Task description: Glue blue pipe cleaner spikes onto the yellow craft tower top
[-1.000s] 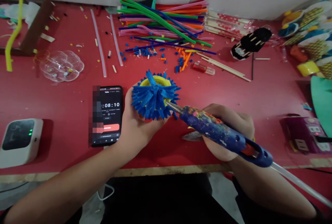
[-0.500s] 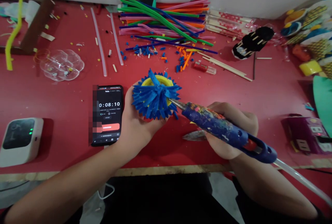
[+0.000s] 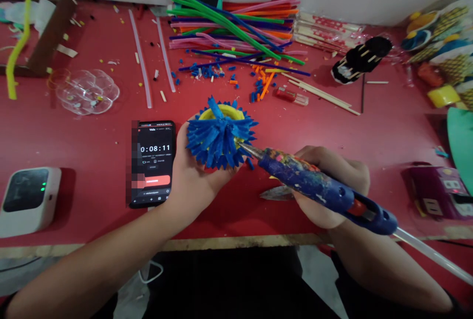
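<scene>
My left hand [image 3: 197, 173] is wrapped round a spiky blue craft piece [image 3: 218, 136] with a yellow ring showing inside it, made of fuzzy strips like pipe cleaners. In my right hand [image 3: 332, 181] is a blue, paint-smeared hot glue gun [image 3: 306, 176], with a clear glue stick [image 3: 432, 247] out of its back end. The gun's metal nozzle points left and meets the right side of the piece, at a yellow patch with a shiny spot. Below my right fingers a pointed metal blade [image 3: 275, 193] shows; its other end is hidden.
A phone [image 3: 153, 163] with a running timer lies left of my left hand. Behind are bundled pipe cleaners [image 3: 232, 28], cut blue and orange bits, a red sharpener [image 3: 291, 96] and wooden sticks [image 3: 321, 93]. A black figure [image 3: 362, 60] stands at back right, a purple power block [image 3: 439, 191] at right.
The craft piece has shifted very slightly left, and the nozzle has moved a little left and down along it. Both hands keep their hold. The phone timer went up by one second.
</scene>
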`<state>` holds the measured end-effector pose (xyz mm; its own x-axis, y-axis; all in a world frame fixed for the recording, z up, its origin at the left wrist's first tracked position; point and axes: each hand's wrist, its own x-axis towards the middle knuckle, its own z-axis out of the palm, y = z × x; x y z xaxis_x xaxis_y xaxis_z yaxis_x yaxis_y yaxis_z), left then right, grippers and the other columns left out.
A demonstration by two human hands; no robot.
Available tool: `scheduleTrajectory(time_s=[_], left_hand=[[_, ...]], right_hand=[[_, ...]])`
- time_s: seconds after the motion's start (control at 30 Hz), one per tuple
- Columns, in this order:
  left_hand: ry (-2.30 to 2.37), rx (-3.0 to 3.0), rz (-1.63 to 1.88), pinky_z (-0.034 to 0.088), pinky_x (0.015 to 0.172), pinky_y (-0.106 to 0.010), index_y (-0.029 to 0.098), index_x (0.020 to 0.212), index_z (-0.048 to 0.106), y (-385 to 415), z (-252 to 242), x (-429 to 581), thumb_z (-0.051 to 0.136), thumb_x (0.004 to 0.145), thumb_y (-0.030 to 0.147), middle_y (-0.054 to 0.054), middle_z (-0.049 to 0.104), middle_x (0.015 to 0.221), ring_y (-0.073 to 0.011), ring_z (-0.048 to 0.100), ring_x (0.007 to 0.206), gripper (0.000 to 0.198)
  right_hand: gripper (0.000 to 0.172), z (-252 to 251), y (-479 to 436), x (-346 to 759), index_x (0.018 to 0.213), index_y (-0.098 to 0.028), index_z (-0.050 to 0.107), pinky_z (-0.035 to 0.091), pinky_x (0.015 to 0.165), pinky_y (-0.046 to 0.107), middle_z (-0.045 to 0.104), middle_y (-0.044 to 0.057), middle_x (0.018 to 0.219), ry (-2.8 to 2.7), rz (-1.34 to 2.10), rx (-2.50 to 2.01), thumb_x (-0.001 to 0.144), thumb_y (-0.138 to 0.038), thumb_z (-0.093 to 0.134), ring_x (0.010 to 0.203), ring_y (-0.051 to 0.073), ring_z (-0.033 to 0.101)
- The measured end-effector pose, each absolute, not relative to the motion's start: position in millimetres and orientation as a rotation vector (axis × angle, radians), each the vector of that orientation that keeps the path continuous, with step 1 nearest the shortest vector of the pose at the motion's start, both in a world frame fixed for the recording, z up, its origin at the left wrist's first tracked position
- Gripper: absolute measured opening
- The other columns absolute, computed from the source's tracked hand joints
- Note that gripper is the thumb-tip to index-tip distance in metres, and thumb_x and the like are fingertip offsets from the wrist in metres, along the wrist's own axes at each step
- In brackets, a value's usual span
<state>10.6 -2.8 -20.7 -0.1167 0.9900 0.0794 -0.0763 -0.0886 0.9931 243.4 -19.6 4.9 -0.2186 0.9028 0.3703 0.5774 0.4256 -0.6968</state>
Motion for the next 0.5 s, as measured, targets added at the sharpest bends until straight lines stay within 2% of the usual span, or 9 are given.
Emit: scheduleTrajectory(time_s=[0.13, 0.23, 0.33, 0.43, 0.5], left_hand=[[1.218, 1.165, 1.413, 0.064, 0.093, -0.047, 0.027, 0.122, 0.053, -3, -21, 11, 0.097, 0.058, 0.021, -0.006, 0.07, 0.114, -0.0303, 0.073, 0.108, 0.077], [1.235, 1.168, 1.409, 0.064, 0.093, -0.046, 0.027, 0.115, 0.054, -3, -20, 11, 0.097, 0.058, 0.021, -0.005, 0.071, 0.113, -0.0284, 0.073, 0.105, 0.072], [1.271, 1.157, 1.432, 0.063, 0.097, -0.047, 0.026, 0.111, 0.053, -3, -19, 12, 0.096, 0.059, 0.019, -0.006, 0.071, 0.117, -0.029, 0.073, 0.11, 0.068], [1.342, 1.098, 1.529, 0.063, 0.098, -0.045, 0.026, 0.119, 0.054, -4, -19, 13, 0.095, 0.062, 0.017, -0.006, 0.073, 0.118, -0.0268, 0.074, 0.109, 0.07], [1.367, 1.057, 1.588, 0.063, 0.099, -0.044, 0.028, 0.124, 0.055, -4, -20, 14, 0.095, 0.064, 0.019, -0.004, 0.074, 0.118, -0.025, 0.076, 0.106, 0.072]], right_hand=[[0.01, 5, -17, 242, 0.08, -0.027, 0.056, 0.042, 0.045, 0.028, 0.058, -0.005, 0.061, -1.927, 0.474, -1.182, 0.074, -0.023, 0.063, 0.047, 0.013, 0.054], [0.011, 7, -15, 241, 0.08, -0.027, 0.057, 0.042, 0.044, 0.028, 0.058, -0.005, 0.06, -1.948, 0.466, -1.178, 0.073, -0.022, 0.063, 0.046, 0.013, 0.054], [0.01, 11, -14, 241, 0.082, -0.027, 0.057, 0.042, 0.044, 0.028, 0.058, -0.005, 0.06, -1.99, 0.425, -1.192, 0.075, -0.024, 0.064, 0.045, 0.013, 0.053], [0.009, 14, -10, 244, 0.083, -0.028, 0.056, 0.038, 0.041, 0.026, 0.056, -0.006, 0.058, -2.021, 0.33, -1.189, 0.076, -0.026, 0.062, 0.041, 0.011, 0.047], [0.013, 14, -5, 247, 0.088, -0.028, 0.059, 0.038, 0.042, 0.025, 0.061, -0.005, 0.062, -2.06, 0.255, -1.199, 0.075, -0.026, 0.062, 0.043, 0.012, 0.049]])
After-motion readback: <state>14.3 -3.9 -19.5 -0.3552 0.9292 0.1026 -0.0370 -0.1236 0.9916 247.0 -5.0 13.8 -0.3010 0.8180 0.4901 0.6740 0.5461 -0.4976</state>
